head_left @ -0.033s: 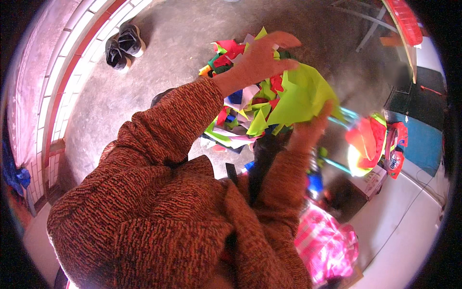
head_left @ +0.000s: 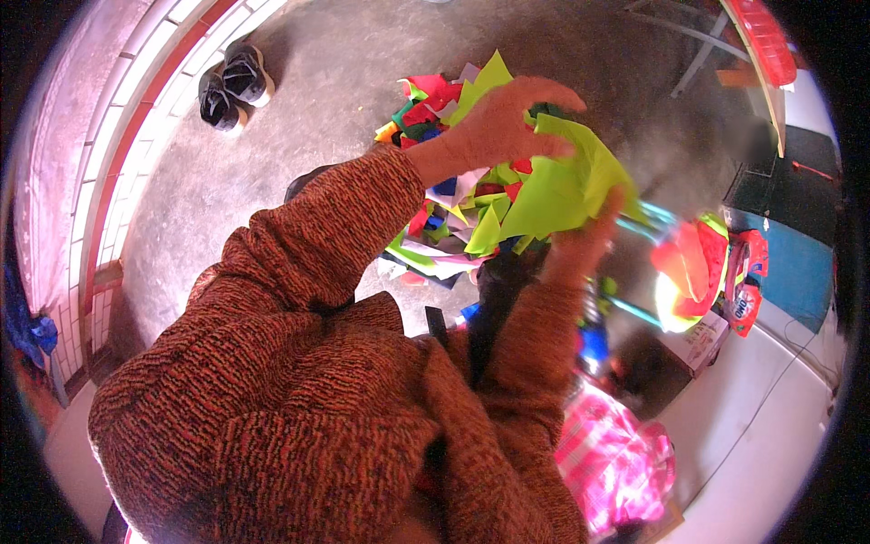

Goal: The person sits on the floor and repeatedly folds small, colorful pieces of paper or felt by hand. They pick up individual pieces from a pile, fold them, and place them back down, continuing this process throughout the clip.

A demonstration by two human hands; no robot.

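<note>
A bright yellow-green piece of cloth (head_left: pixel 553 195) is held up above a heap of scraps. My right hand (head_left: pixel 583 243) grips its lower right edge, with the fingers partly hidden and slightly blurred. At the cloth's upper left edge is my left hand (head_left: pixel 507 122), thumb and fingers spread apart in a curve. Its thumb overlaps the cloth in view; whether they touch I cannot tell. Beneath both hands lies the heap of colourful cloth scraps (head_left: pixel 490 225), in red, blue, green, white and yellow-green. My sleeves are a brown-orange knit.
Dark shoes (head_left: pixel 245 74) stand on the concrete floor (head_left: pixel 335 63) at the far left. To the right are a red and yellow bundle (head_left: pixel 693 272), a red packet (head_left: pixel 745 308) and a cardboard box (head_left: pixel 696 343). Pink checked fabric (head_left: pixel 612 453) lies at lower right.
My left hand has shifted slightly to the right and downward, toward the yellow-green cloth. The cloth's upper edge has moved a little; my right hand is nearly still.
</note>
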